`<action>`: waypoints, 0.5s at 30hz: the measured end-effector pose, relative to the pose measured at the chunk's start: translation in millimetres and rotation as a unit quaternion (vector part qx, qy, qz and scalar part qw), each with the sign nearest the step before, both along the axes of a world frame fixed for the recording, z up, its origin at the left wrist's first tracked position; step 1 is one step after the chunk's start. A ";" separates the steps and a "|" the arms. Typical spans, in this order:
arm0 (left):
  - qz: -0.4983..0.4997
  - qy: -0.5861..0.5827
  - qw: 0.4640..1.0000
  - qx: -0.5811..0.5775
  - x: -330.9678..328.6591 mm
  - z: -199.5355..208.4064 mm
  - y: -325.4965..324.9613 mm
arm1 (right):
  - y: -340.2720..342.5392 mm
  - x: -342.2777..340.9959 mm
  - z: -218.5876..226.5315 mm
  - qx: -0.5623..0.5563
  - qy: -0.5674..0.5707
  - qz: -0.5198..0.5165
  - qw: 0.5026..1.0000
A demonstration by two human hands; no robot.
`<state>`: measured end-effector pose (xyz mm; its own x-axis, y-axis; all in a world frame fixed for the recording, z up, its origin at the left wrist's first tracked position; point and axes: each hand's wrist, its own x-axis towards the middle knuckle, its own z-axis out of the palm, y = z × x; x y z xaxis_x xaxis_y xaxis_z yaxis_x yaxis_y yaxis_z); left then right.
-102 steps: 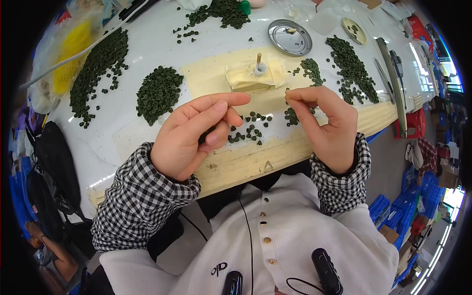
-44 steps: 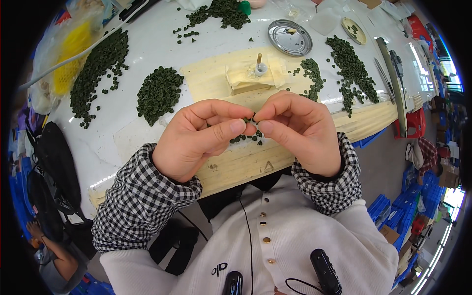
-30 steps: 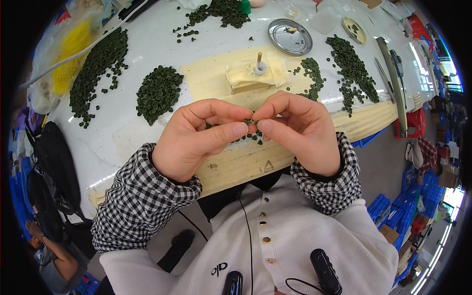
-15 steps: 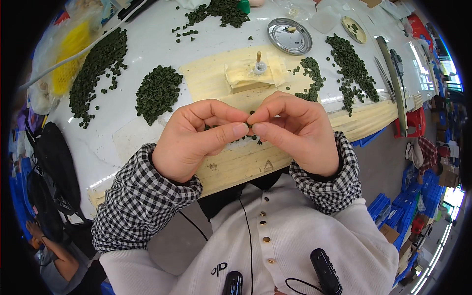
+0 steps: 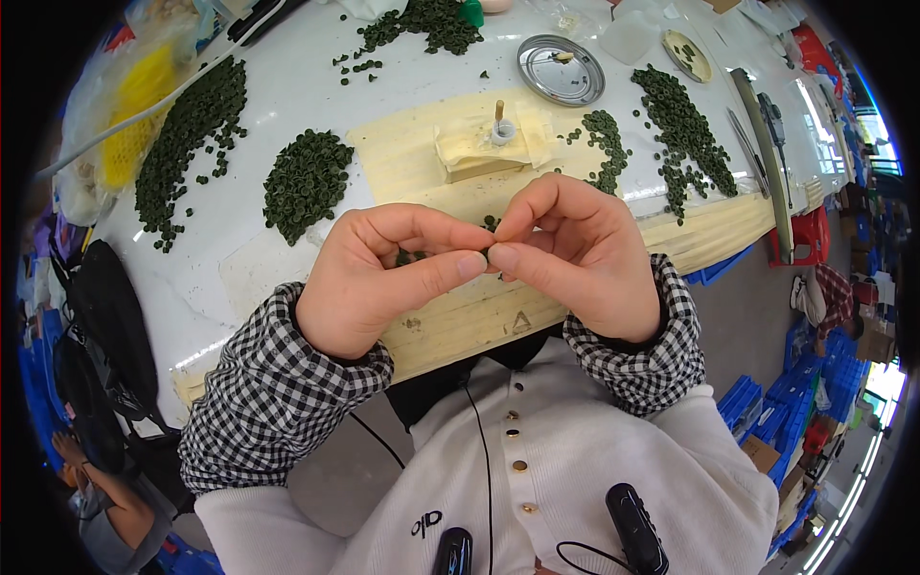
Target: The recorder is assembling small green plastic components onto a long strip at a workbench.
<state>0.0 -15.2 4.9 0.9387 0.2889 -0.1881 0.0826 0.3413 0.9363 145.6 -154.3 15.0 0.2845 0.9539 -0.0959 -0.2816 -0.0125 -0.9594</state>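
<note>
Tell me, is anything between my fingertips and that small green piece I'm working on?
Nothing visible. The left hand and right hand meet thumb to fingertip, pinching the small green piece directly above the wooden board.

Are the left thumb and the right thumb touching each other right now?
Touching. The head view shows the left hand and right hand meeting thumb tip to thumb tip, no gap, around a small dark green piece.

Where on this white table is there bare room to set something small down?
Bare white table lies between the long green strip and the round green pile, and again just behind that pile. The right side is crowded: metal lid, scattered green pieces, long tools.
</note>
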 end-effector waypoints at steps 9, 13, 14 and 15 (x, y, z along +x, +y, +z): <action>0.021 0.032 0.997 -0.072 1.6 6.6 -0.2 | 3.0 -4.8 -6.1 0.043 -0.101 -0.047 0.993; 0.006 0.022 0.997 -0.067 -0.9 3.4 3.7 | 2.1 -4.0 -6.2 0.059 -0.134 -0.052 0.988; 0.007 0.021 0.998 -0.057 -0.9 3.3 3.7 | 1.8 -3.9 -5.9 0.059 -0.138 -0.052 0.987; 0.009 0.022 0.999 -0.048 -0.5 3.2 3.5 | 1.5 -3.2 -5.8 0.057 -0.136 -0.052 0.988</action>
<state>-0.5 -11.7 8.1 0.9239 0.2841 -0.2563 0.1160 0.4304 0.8952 142.4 -152.8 9.2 0.3814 0.9185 0.1041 -0.0071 0.1156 -0.9933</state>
